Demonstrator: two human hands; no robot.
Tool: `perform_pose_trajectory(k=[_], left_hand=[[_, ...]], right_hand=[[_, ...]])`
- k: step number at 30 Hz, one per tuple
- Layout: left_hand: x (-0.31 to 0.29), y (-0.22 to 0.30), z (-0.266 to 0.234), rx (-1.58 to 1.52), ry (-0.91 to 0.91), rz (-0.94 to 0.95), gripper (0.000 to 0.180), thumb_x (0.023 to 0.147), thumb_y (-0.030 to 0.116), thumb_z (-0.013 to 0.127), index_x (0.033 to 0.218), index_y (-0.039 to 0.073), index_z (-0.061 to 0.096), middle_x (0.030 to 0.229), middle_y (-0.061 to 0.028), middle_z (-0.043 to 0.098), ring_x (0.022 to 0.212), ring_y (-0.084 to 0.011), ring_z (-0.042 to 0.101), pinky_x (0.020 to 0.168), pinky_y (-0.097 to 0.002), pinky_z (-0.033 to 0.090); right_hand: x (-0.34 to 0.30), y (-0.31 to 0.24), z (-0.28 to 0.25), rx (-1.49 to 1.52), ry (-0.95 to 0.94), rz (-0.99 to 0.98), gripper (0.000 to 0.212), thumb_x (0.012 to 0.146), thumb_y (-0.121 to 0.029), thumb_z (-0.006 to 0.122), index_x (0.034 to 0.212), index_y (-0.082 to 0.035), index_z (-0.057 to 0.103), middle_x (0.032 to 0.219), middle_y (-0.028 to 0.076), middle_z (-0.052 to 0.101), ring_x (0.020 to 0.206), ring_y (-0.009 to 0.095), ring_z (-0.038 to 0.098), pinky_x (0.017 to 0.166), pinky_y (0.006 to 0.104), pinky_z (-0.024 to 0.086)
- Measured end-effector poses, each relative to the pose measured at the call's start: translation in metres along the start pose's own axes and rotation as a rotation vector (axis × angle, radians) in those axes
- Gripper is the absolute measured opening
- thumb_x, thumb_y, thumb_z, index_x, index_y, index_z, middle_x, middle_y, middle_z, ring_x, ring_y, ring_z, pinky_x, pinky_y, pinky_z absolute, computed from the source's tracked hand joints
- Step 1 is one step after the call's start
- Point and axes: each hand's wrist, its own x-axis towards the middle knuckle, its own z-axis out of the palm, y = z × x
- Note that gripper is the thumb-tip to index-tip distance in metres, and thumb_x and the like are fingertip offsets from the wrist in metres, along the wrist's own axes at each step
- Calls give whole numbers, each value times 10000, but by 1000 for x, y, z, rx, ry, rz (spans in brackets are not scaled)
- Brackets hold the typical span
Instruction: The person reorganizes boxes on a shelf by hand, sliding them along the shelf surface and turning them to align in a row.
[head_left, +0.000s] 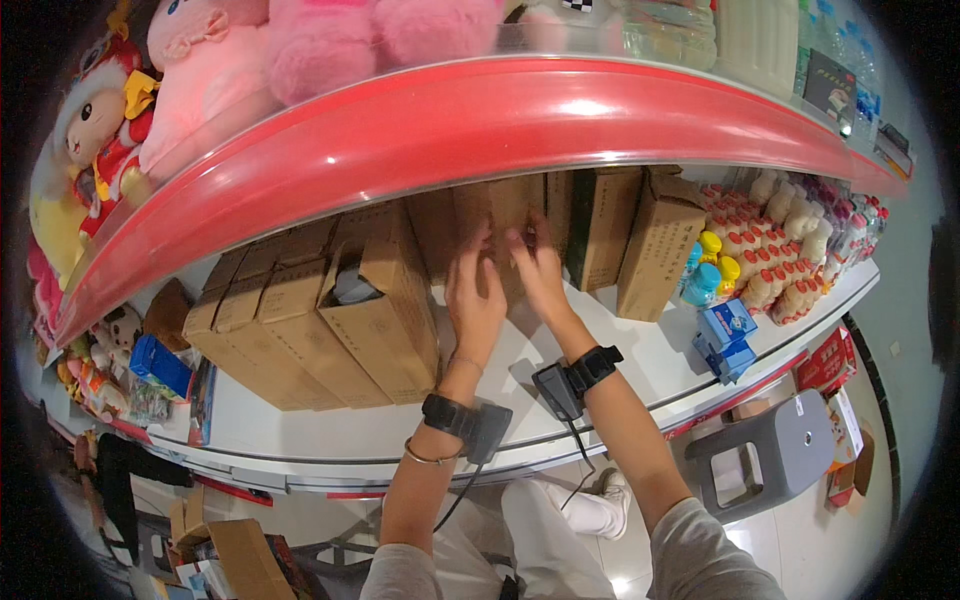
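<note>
My left hand [474,300] reaches into the shelf with its fingers apart, the fingertips up against or very near a brown cardboard box [495,205] at the back. Beside it my right hand [541,280] has thumb and fingers stretched toward the same box; a small dark spot shows between them that I cannot make out. Neither hand is plainly closed on the box, and whether they press on it cannot be told. To the left stands a row of brown cardboard boxes [385,330], the nearest with a torn opening. More upright boxes [660,245] stand to the right.
A red curved shelf edge [480,115] overhangs my hands. Small bottles [775,260] and blue packs [725,335] fill the shelf's right end. Plush toys [215,85] sit above. A grey stool [765,455] and an open carton [245,560] stand on the floor.
</note>
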Motion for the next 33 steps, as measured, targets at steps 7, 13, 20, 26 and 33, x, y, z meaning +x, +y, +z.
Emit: perform_pose_trajectory(k=[7, 13, 20, 26, 33], left_hand=[[-2, -3, 0, 143, -69, 132, 525, 806, -14, 497, 1313, 62, 382, 1260, -165, 452, 1144, -326, 440, 972, -392, 335], [2, -7, 1, 110, -5, 150, 685, 778, 13, 564, 1377, 58, 236, 1370, -205, 300, 1254, -376, 304, 1046, -449, 228], [-1, -17, 7, -9, -37, -64, 773, 740, 49, 645, 1384, 32, 218, 1382, -204, 288, 1263, -352, 300, 1040, -412, 263], [2, -20, 3, 75, -156, 78, 711, 699, 13, 660, 1346, 89, 375, 1330, -185, 348, 1211, -327, 359, 1021, -388, 293], [-1, -6, 1, 103, -309, 169, 773, 686, -22, 649, 1369, 209, 372, 1278, -120, 346, 1158, -311, 368, 997, -394, 311]], right_hand=[[-2, 2, 5, 226, -200, -83, 602, 853, -266, 531, 1317, 53, 317, 1290, 226, 436, 1180, 298, 435, 979, 340, 331], [-1, 10, 8, 288, -203, -70, 704, 837, -256, 553, 1367, 63, 217, 1367, 228, 331, 1270, 288, 319, 1056, 316, 218], [-3, 11, 7, 236, -222, -33, 771, 838, -355, 548, 1377, 58, 183, 1332, 213, 384, 1233, 287, 363, 1033, 327, 260], [-6, 1, -1, 284, -3, 144, 626, 881, -467, 473, 1188, 78, 469, 1108, 161, 564, 993, 222, 508, 901, 324, 369], [5, 14, -7, 607, 78, 263, 691, 882, -570, 415, 1161, 57, 502, 1146, 119, 531, 1008, 205, 477, 911, 315, 354]])
